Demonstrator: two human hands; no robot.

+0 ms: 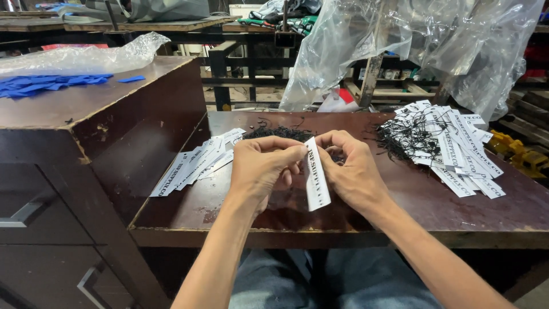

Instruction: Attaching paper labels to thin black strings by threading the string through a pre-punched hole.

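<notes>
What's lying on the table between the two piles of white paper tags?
In the head view, a heap of black strings and both hands, left and right, holding one white tag.

**Bare arms, blue jeans**

Both forearms are bare from the near edge of the view to the wrists, with no sleeves, watch, bracelet or gloves. The left hand [260, 169] and right hand [351, 169] carry no rings. Between the arms, faded blue jeans [337, 280] cover the lap.
</notes>
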